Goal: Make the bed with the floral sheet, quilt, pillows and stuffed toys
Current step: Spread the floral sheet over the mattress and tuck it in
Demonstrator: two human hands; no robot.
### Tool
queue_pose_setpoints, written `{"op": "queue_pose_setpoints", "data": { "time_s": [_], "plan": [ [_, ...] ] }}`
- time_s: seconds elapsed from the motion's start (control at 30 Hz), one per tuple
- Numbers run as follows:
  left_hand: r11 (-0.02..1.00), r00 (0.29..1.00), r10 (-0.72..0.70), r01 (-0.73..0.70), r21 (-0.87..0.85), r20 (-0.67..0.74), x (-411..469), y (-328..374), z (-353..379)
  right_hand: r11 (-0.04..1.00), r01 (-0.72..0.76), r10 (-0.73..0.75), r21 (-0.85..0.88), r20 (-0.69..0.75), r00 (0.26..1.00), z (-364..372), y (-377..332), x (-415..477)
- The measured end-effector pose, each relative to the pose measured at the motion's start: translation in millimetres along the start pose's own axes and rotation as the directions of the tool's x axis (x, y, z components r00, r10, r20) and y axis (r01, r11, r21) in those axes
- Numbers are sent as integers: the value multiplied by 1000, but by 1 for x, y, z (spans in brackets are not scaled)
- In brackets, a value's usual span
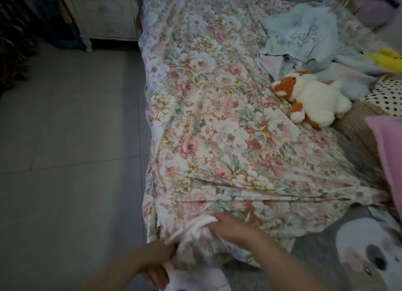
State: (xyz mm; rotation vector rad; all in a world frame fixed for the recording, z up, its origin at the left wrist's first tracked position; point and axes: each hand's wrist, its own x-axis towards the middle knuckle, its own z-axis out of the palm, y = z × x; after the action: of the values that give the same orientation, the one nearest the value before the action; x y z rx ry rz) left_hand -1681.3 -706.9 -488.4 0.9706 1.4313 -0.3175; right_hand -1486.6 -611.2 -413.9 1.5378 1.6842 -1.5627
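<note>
The floral sheet (208, 121) lies spread along the bed, wrinkled near its foot. My right hand (230, 227) pinches a bunched fold of the sheet at the near corner. My left hand (156, 262) grips the sheet's edge lower down at the bed's side. A white and orange stuffed toy (309, 97) lies on the sheet at the right. A light blue quilt (304, 36) is crumpled at the far right, with a yellow toy (389, 60) beside it. A polka-dot pillow (389, 95) and a pink pillow (389, 155) sit at the right edge.
A grey cover printed with a white cartoon animal (365, 251) shows under the sheet at the bed's foot. A white bedside cabinet (104, 14) stands at the far left by the bed's head. Grey tiled floor (69, 138) runs along the bed's left side.
</note>
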Motion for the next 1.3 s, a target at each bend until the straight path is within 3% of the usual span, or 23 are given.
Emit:
{"op": "queue_pose_setpoints", "data": {
  "time_s": [0.03, 0.1, 0.17, 0.2, 0.23, 0.27, 0.3, 0.33, 0.37, 0.4, 0.43, 0.47, 0.53, 0.6, 0.7, 0.83, 1.0, 1.13, 1.17, 1.23, 1.3],
  "plan": [
    [953, 997, -60, 41, -299, -54, 0, -2, 6, 998, -21, 26, 53, -79, 997, 0, -3, 1],
    [701, 966, -104, -98, -706, -237, 1, 0, 12, 990, -32, 64, 139, -236, 970, -5, -7, 10],
    [324, 905, -112, -357, -876, -410, 5, 9, 10, 980, 42, 33, 192, -370, 928, -15, -15, 17],
    [244, 857, -89, -476, -845, -508, 9, 13, 8, 978, 105, -17, 182, -431, 902, -19, -12, 25],
    [339, 782, -39, -575, -745, -622, 11, 17, 4, 977, 151, -62, 147, -485, 872, -25, -11, 30],
    [548, 709, 57, -611, -572, -703, 16, 16, 8, 983, 165, -100, 79, -522, 847, -27, -6, 34],
    [775, 626, 156, -557, -299, -764, 17, 17, 10, 986, 165, -142, -7, -546, 826, -27, -2, 36],
    [890, 516, 294, -455, 33, -805, 23, 18, 15, 982, 154, -188, -108, -552, 812, -26, 2, 34],
    [887, 435, 442, -343, 309, -784, 28, 21, 21, 964, 144, -244, -223, -530, 812, -24, 10, 31],
    [847, 478, 530, -247, 472, -701, 28, 25, 23, 934, 143, -296, -327, -487, 822, -20, 15, 28],
    [822, 566, 543, -209, 530, -620, 31, 28, 25, 906, 159, -334, -393, -433, 837, -17, 20, 24],
    [829, 663, 496, -169, 533, -561, 31, 35, 31, 883, 183, -356, -432, -364, 861, -15, 29, 17],
    [850, 737, 414, -102, 517, -534, 28, 47, 31, 846, 231, -391, -480, -267, 881, -12, 39, 10],
    [880, 755, 312, 0, 475, -577, 23, 55, 30, 817, 253, -404, -518, -201, 892, -15, 44, 6],
    [961, 732, 151, 49, 273, -665, 22, 57, 40, 793, 282, -409, -541, -130, 903, -22, 50, -4],
    [996, 786, -38, 81, 43, -617, 22, 64, 56, 770, 296, -406, -566, -77, 911, -24, 53, -13],
    [985, 599, -125, -18, -169, -791, 12, 67, 59, 699, 307, -386, -646, 21, 922, -32, 48, -16],
    [936, 360, -47, -311, -167, -932, -8, 51, 61, 694, 243, -350, -677, -23, 936, -23, 50, 0],
    [908, 334, -27, -386, -163, -942, -15, 47, 64, 690, 236, -350, -684, -29, 936, -21, 50, 5],
    [838, 384, -36, -492, -237, -923, -25, 34, 81, 658, 279, -353, -699, 41, 935, -13, 50, 13],
    [770, 531, -77, -506, -389, -844, -32, 8, 97, 662, 364, -372, -655, 135, 919, 2, 45, 8]
  ]
}}
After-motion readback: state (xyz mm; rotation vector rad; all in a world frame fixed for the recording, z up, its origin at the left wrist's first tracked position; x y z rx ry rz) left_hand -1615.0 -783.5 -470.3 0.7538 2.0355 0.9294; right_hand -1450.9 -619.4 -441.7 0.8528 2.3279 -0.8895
